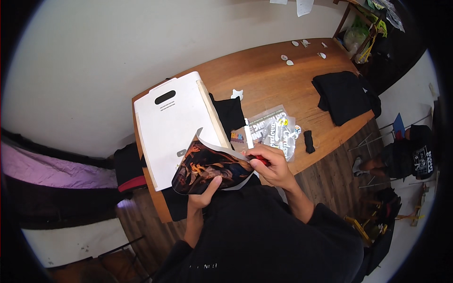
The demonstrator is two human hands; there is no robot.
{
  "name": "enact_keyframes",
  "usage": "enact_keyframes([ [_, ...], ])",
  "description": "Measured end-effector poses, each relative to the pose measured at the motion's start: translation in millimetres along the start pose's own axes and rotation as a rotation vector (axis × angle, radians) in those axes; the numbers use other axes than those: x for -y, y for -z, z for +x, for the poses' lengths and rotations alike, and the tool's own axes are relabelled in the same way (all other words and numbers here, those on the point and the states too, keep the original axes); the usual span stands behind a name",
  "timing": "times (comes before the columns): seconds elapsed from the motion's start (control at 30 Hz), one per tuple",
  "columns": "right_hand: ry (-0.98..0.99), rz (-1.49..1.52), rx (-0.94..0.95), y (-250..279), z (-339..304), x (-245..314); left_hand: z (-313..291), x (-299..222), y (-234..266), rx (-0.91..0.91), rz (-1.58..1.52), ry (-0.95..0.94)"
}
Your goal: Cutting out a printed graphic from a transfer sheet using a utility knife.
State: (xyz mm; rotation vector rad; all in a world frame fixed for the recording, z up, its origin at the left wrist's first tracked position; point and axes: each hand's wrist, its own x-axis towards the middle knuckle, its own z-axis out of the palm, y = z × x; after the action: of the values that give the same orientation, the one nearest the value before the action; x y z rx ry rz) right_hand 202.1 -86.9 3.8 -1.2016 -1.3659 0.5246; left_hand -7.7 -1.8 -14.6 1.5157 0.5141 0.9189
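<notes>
Your left hand (203, 198) is grasping a dark printed sheet (210, 165) by its lower edge, with the thumb pressed flat on the picture side. Your right hand (271, 162) is closed around a red-handled tool (263, 161) at the sheet's right end; the fingers cover most of it, so its kind cannot be told.

The sheet is in the middle of the frame, a little below the centre, raised in front of a white boxy panel (172, 127) with a dark oval slot. It is bent, so its true long axis is hard to judge; the longer visible extent goes from lower left to right, toward your right hand. One white curled corner points to the top of the frame.

Among containers, a greenish plastic bag (355, 37) sits in a wooden shelf (347, 21) at the upper right; what is inside cannot be made out. On the wooden table (269, 78), right of the centre, clear printed films (278, 134) lie overlapping, near a small black bundle (309, 141). Folded black cloth (342, 96) lies farther to the upper right.
</notes>
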Motion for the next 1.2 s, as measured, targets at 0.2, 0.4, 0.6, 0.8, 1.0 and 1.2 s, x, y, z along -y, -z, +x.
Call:
enact_keyframes([
  [0.2, -0.007, 0.029, -0.006, -0.4, 0.2, -0.8, -1.2, 1.1, 0.2, -0.007, -0.006, 0.002],
  [0.4, -0.015, 0.004, 0.009, 1.1, -0.8, 0.1, 0.4, 1.5, 1.2, 0.007, 0.012, -0.025],
  [0.6, -0.029, 0.004, 0.008, 0.4, -0.9, 0.4, 2.0, -1.3, -1.7, 0.002, -0.016, -0.011],
  [0.8, -0.012, 0.017, -0.005, -0.6, -0.2, 0.3, 3.0, -4.3, -5.0, -0.039, -0.036, 0.018],
  [1.0, -0.023, 0.014, 0.014, 1.4, 0.9, 1.6, 2.4, -2.3, -3.4, -0.059, -0.015, 0.027],
  [1.2, -0.029, 0.023, 0.006, 0.6, 0.0, -0.4, 2.6, 0.5, 1.1, 0.022, 0.003, -0.027],
])
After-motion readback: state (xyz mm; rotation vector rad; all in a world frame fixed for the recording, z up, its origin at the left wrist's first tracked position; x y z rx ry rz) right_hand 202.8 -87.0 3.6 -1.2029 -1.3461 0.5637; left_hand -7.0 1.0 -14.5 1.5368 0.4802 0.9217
